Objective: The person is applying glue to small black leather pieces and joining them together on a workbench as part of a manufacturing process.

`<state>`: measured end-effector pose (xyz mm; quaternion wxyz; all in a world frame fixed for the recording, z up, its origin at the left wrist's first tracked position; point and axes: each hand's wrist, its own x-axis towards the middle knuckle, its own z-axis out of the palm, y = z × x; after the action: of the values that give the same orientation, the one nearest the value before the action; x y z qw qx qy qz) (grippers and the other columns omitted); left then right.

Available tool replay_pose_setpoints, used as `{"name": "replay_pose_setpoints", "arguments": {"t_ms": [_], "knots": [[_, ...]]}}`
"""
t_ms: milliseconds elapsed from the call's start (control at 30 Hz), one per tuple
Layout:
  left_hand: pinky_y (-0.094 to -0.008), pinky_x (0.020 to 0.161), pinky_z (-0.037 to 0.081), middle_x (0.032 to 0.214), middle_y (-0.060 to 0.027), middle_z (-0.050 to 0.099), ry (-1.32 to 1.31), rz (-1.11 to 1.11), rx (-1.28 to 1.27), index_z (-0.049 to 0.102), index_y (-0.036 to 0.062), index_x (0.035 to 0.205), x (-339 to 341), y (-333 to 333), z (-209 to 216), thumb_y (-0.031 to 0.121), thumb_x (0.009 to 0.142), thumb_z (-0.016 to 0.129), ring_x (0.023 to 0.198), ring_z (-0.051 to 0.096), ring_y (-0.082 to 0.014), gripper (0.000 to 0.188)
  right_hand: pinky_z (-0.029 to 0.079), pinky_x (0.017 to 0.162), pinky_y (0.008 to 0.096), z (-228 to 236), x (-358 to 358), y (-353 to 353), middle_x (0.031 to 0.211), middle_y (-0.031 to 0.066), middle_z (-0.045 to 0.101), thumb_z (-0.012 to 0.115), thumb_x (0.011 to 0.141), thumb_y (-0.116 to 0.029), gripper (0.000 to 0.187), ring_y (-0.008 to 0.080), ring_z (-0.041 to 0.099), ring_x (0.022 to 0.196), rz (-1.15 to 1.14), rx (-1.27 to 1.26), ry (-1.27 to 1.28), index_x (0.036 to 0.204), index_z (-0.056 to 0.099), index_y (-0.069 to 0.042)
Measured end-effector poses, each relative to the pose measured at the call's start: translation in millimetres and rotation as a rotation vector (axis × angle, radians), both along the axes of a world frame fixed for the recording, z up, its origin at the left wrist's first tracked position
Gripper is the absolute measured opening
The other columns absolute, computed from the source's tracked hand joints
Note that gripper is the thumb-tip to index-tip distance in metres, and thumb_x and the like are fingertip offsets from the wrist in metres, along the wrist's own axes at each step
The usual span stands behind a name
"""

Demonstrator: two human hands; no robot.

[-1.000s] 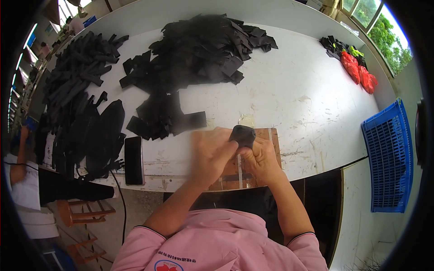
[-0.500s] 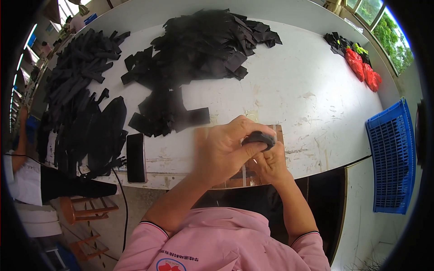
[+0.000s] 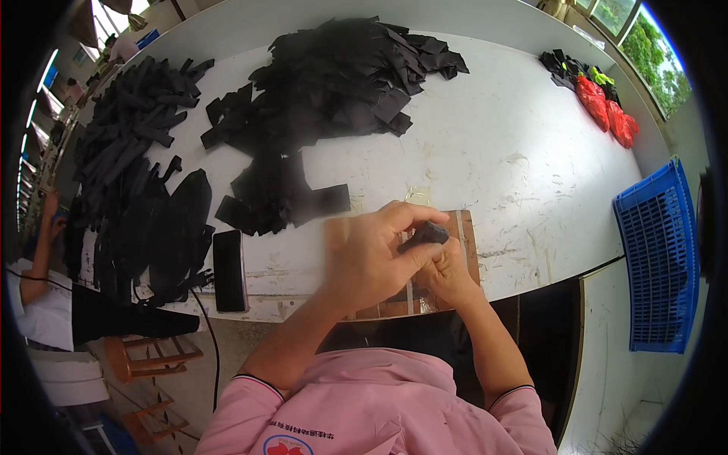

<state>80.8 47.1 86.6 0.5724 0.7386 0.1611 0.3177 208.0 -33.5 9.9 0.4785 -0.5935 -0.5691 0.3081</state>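
You are wearing a pink shirt [image 3: 364,394], and both forearms are reaching forward from its sleeves over the near edge of the white surface [image 3: 523,178]. Your left hand [image 3: 368,254] is pinching a small black fabric piece [image 3: 429,235] in its grip, thumb on the near side and fingers curling around the far side. That piece is sitting folded or bunched between your hands, above a brown board [image 3: 466,231] lying at the near edge. Your right hand [image 3: 451,274] is bending in just beside it, partly hidden behind the left thumb, so you cannot tell from here whether its grip is closing on the fabric. To your left, a dark phone [image 3: 230,269] is lying near the edge, and beyond it long black pieces [image 3: 182,220] are spreading out. A blue plastic basket [image 3: 658,262] is standing at your right. Past your hands, a small cluster of black pieces [image 3: 262,197] is lying ahead and to the left, running into a large black heap [image 3: 334,83]. Narrow black strips [image 3: 129,125] are piling up at the far left, while red plastic bags [image 3: 594,102] are resting at the far right, below a window [image 3: 644,45].
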Motion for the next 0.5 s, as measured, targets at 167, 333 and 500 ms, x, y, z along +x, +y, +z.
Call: {"name": "replay_pose_setpoints", "arguments": {"t_ms": [167,333,500], "knots": [[-0.0195,0.065,0.044,0.086,-0.0082,0.06,-0.283,-0.026,-0.235,0.057,-0.0015,0.098,-4.7,-5.3,-5.6,0.003,0.08,0.057,0.074,0.056,-0.0092,0.019,0.043,0.055,0.0372,28.5,0.9,0.3,0.069,0.013,0.055,0.059,0.077,-0.018,0.016,0.0307,0.055,0.066,-0.011,-0.015,-0.228,0.083,0.056,-0.003],[-0.03,0.076,0.044,0.088,-0.0136,0.058,-0.548,0.023,-0.359,0.058,-0.002,0.094,-7.7,3.2,-10.4,0.011,0.082,0.055,0.082,0.056,-0.0192,0.017,0.042,0.05,0.0375,45.2,1.7,2.2,0.062,0.0104,0.051,0.062,0.073,-0.019,0.02,0.0282,0.054,0.062,-0.063,0.139,-0.439,0.068,0.05,-0.003],[-0.0323,0.082,0.039,0.087,-0.0129,0.059,-0.57,0.022,-0.483,0.058,-0.0012,0.09,-10.7,10.9,-28.3,0.013,0.083,0.054,0.084,0.053,-0.0197,0.016,0.042,0.046,0.0356,24.0,-6.4,7.3,0.056,0.0077,0.048,0.064,0.07,-0.025,0.027,0.025,0.054,0.055,-0.097,0.156,-0.493,0.062,0.047,-0.005]]}}
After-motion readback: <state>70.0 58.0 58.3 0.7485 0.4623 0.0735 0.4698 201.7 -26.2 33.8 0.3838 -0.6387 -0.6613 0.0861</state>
